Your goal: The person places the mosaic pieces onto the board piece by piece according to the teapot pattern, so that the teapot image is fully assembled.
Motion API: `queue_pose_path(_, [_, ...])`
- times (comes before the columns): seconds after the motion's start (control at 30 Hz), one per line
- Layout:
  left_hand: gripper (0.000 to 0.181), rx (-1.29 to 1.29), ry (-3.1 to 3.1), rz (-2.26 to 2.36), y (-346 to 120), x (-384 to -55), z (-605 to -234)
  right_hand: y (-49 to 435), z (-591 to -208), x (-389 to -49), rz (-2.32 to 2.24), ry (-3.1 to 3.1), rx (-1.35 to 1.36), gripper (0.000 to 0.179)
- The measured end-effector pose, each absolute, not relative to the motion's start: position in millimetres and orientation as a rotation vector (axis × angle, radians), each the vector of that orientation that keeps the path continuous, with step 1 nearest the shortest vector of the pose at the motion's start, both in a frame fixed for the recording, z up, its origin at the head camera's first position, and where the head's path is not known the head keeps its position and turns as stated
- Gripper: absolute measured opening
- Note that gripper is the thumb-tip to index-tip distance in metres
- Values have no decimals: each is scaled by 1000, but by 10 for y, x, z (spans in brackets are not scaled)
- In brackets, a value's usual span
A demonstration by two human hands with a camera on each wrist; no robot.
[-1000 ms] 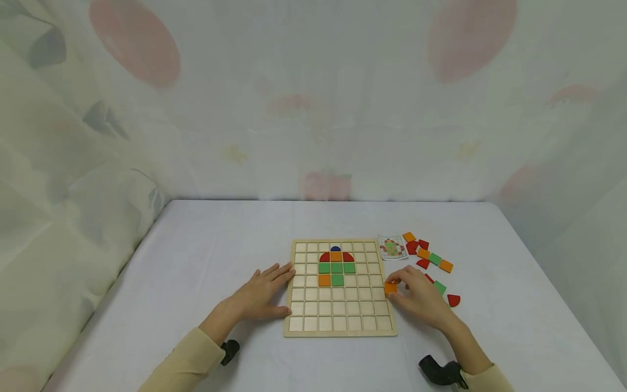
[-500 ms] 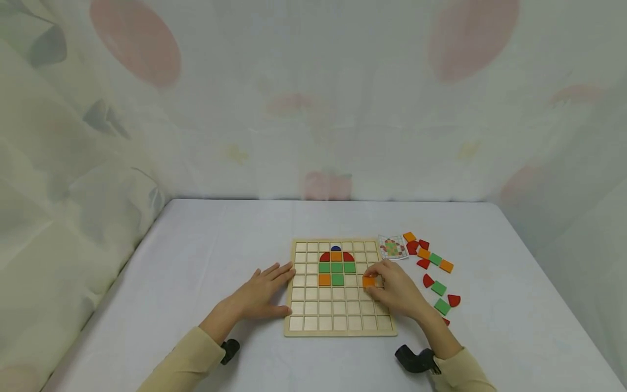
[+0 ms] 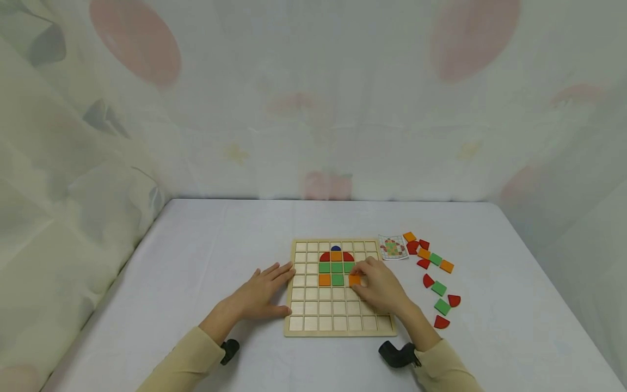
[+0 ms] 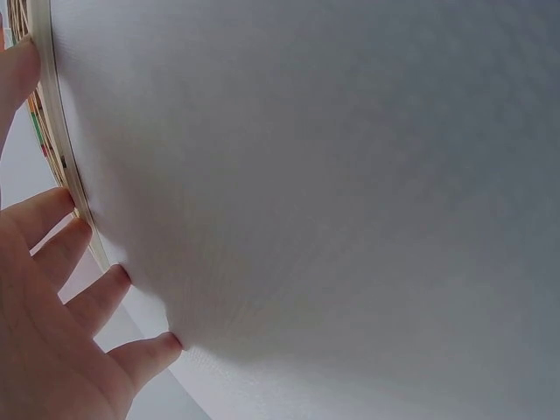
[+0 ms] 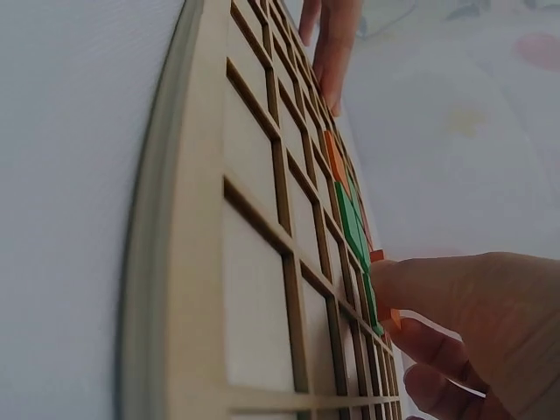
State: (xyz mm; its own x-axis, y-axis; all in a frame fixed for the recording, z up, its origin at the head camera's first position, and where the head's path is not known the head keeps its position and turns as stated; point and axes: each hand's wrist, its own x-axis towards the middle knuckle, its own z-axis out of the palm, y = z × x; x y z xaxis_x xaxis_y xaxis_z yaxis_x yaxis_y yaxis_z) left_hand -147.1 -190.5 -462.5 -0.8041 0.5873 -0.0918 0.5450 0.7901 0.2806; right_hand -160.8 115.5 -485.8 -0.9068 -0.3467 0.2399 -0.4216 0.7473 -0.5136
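Note:
A wooden grid board (image 3: 345, 324) lies on the white table. In its upper middle cells sit a blue half-round piece (image 3: 335, 248), red curved pieces (image 3: 325, 257), green squares (image 3: 337, 280) and orange squares (image 3: 325, 280). My right hand (image 3: 379, 284) pinches one orange square tile (image 3: 355, 280) between thumb and fingers, over the cell right of the lower green square. The right wrist view shows the tile's edge (image 5: 395, 320) at the fingertips. My left hand (image 3: 262, 293) lies with fingers spread, its fingertips and thumb touching the board's left edge.
A small pattern card (image 3: 393, 247) lies by the board's top right corner. Right of it are scattered loose pieces: orange squares (image 3: 446, 266), green squares (image 3: 442, 307) and red curved pieces (image 3: 442, 322). Patterned cloth (image 3: 313, 109) hangs behind the table.
My right hand has carried the orange tile leftward from the board's right edge to beside the lower green square. My left hand has stayed put.

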Motion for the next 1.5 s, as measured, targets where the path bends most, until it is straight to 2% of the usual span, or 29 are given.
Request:
queue_pose_path(0.73, [82,876,2798,367,-1905,-1481,-4612,1064,-4886,-1674,731,-2835,651,21])
queue_pose_path(1.5, [81,877,2789,360,-1902,-1468,-4600,1142,-4807,-1628,770,-2814,644,19])
